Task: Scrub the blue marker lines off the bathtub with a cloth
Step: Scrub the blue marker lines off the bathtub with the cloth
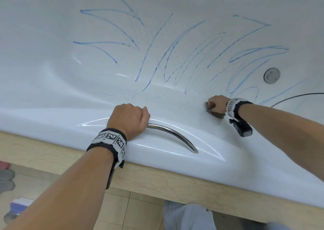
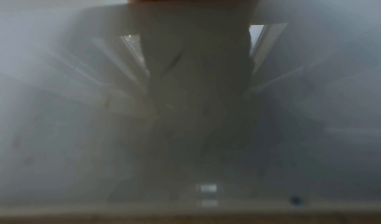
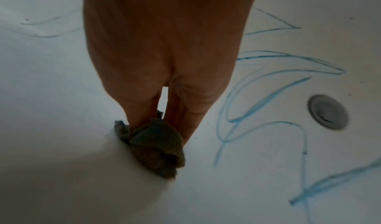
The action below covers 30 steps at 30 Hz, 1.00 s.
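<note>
A white bathtub (image 1: pixel 52 63) carries many blue marker lines (image 1: pixel 175 54) across its floor and inner wall; they also show as blue marker lines (image 3: pixel 247 97) in the right wrist view. My right hand (image 1: pixel 216 104) grips a bunched grey-brown cloth (image 1: pixel 214 113) and presses it against the near inner wall. The cloth (image 3: pixel 154 146) sticks out below my fingers (image 3: pixel 189 113). My left hand (image 1: pixel 129 119) is curled around the left end of a chrome grab handle (image 1: pixel 175 135) on the tub's rim. The left wrist view is dark and blurred.
A round chrome drain (image 1: pixel 271 75) sits at the tub's right, seen also as the drain (image 3: pixel 327 112). A beige stone ledge (image 1: pixel 52 152) runs under the rim. Tiled floor (image 1: pixel 133 210), slippers (image 1: pixel 6 175) at left and my grey trouser leg (image 1: pixel 185 215) lie below.
</note>
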{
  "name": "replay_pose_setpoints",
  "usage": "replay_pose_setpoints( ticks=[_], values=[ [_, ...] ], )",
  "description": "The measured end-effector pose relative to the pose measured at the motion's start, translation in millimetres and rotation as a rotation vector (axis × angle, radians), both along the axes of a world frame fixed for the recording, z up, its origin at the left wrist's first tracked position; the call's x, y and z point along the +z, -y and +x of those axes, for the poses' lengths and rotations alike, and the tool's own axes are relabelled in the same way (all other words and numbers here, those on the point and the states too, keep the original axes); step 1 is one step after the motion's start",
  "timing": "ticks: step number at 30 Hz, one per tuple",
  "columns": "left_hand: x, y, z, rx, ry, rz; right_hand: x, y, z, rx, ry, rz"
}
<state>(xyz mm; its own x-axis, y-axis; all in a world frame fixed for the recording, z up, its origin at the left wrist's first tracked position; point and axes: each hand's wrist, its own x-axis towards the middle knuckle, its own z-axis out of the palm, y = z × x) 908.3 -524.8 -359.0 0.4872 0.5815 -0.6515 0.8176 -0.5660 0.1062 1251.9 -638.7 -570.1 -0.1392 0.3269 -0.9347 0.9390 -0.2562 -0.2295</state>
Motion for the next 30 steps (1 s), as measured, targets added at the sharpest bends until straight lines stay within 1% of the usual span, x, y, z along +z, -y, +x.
replay_pose_setpoints(
  ticks=[3, 5, 9, 12, 14, 16, 18, 20, 23, 25, 27, 30],
  values=[
    [0, 1, -1, 0.008, 0.015, 0.003, -13, -27, -29, -0.065, -0.046, 0.09],
    [-1, 1, -2, 0.012, 0.015, -0.001, -13, -40, -51, -0.085, -0.103, 0.117],
    [-2, 0, -2, 0.017, 0.017, 0.006, -2, -62, -82, -0.033, -0.29, 0.162],
    [-1, 0, -2, 0.014, 0.022, 0.009, 15, -76, -90, 0.017, -0.453, 0.142],
    [0, 0, -1, 0.002, 0.021, 0.013, 22, -81, -89, 0.061, -0.498, 0.147],
    [-1, 0, -1, 0.002, 0.016, 0.004, 15, -78, -87, 0.093, -0.456, 0.154],
    [-1, 0, -2, 0.006, 0.017, 0.003, -2, -70, -81, 0.092, -0.331, 0.154],
    [0, 0, -2, 0.011, 0.016, 0.0, -18, -62, -75, 0.049, -0.212, 0.166],
    [1, -1, -2, 0.015, 0.004, -0.01, -23, -62, -79, 0.031, -0.164, 0.175],
    [2, -1, 0, 0.021, 0.006, -0.012, -13, -67, -84, 0.062, -0.204, 0.149],
    [3, -2, 2, 0.02, 0.005, -0.009, 6, -76, -89, 0.066, -0.321, 0.129],
    [3, -1, 1, 0.032, 0.009, -0.022, 48, -86, -95, -0.037, -0.53, 0.09]
  ],
)
